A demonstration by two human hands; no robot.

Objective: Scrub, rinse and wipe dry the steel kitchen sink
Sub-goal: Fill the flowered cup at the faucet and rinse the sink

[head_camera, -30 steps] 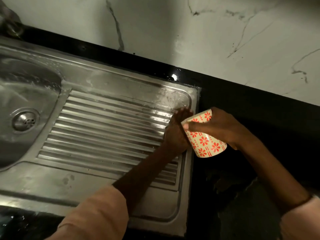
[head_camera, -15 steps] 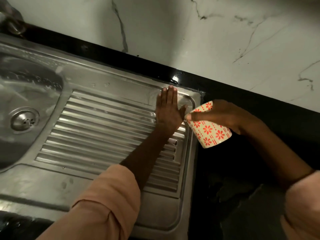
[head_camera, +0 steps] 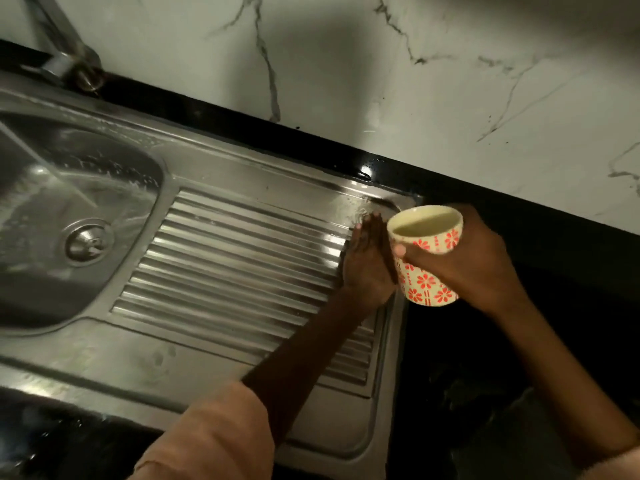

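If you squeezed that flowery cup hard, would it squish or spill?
Probably both. The cup looks like thin paper, so the right hand gripping it could likely dent its wall. It seems to hold liquid near the rim, so a squeeze or tilt might spill some. Wet paper may also feel a bit slippery.

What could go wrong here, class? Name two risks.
The cream paper cup with red flowers, held in the right hand past the steel sink's ribbed drainboard, could spill onto the black counter. The left hand, flat on wet steel, may slip.
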